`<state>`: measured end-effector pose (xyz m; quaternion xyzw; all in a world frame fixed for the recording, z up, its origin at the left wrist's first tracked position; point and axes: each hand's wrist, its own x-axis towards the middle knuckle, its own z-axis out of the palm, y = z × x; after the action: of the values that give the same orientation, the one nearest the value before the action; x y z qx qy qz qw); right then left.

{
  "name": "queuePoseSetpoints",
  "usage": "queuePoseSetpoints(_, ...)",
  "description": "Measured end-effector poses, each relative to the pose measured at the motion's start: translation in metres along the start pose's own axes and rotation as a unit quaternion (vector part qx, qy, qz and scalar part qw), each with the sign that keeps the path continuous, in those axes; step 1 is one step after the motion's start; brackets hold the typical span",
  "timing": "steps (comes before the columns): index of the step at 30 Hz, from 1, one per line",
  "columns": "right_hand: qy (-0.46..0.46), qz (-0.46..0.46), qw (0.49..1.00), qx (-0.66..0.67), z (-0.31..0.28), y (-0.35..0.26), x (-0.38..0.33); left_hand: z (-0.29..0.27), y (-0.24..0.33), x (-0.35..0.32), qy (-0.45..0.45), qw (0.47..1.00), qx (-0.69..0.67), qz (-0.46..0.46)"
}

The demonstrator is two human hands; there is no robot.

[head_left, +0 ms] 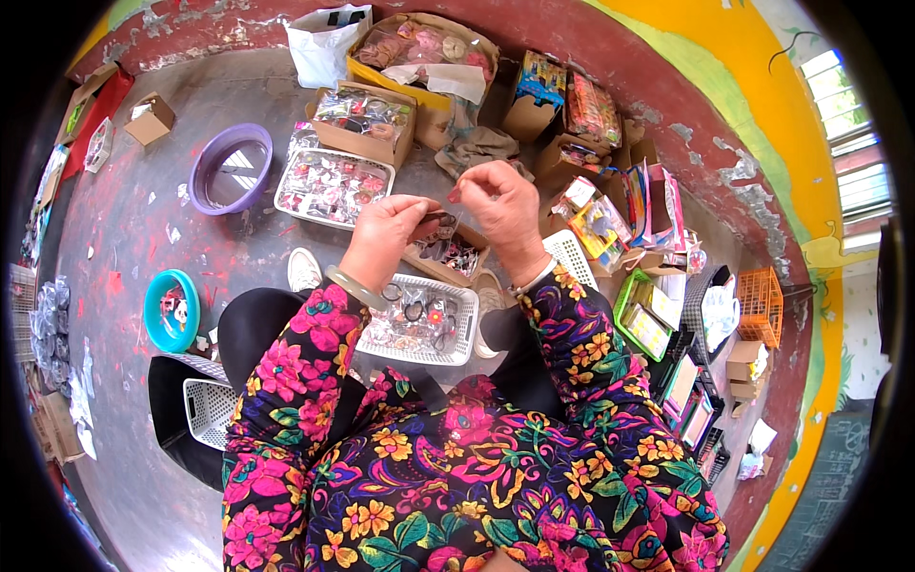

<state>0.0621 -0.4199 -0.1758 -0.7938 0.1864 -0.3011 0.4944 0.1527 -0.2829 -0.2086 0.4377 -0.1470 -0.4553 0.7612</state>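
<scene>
My left hand (pixel 383 240) and my right hand (pixel 505 212) are raised close together in front of me, fingertips a small gap apart. In my right hand's pinch a small reddish-pink piece (pixel 455 194) shows, its kind too small to make out. The fingers of my left hand are pressed together too; what they hold, if anything, is hidden. Below the hands is a white plastic basket (pixel 467 351) with hair ties in clear bags. Just under my fingertips stands a cardboard box (pixel 462 276) of small dark and pink packets.
Beyond the hands are a white basket of packets (pixel 279 200) and an open cardboard box (pixel 391 148). A purple basin (pixel 198 191) and a turquoise basin (pixel 151 315) stand left. At right sit a green basket (pixel 624 305) and an orange crate (pixel 761 305) along the wall.
</scene>
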Motion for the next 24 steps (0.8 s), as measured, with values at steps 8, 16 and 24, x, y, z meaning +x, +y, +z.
queuePoseSetpoints(8, 0.047, 0.141, 0.968, 0.202, -0.042, 0.014, 0.025, -0.015, 0.002, 0.002, 0.039, 0.997, -0.065, -0.007)
queuePoseSetpoints(16, -0.058, 0.249, 0.966, 0.030, -0.112, 0.012, 0.023, -0.013, 0.004, 0.004, 0.039, 0.997, -0.070, 0.016)
queuePoseSetpoints(24, 0.094, 0.249, 0.951, -0.160, -0.269, 0.085, -0.124, -0.011, -0.006, 0.011, -0.038, 0.998, -0.035, 0.038)
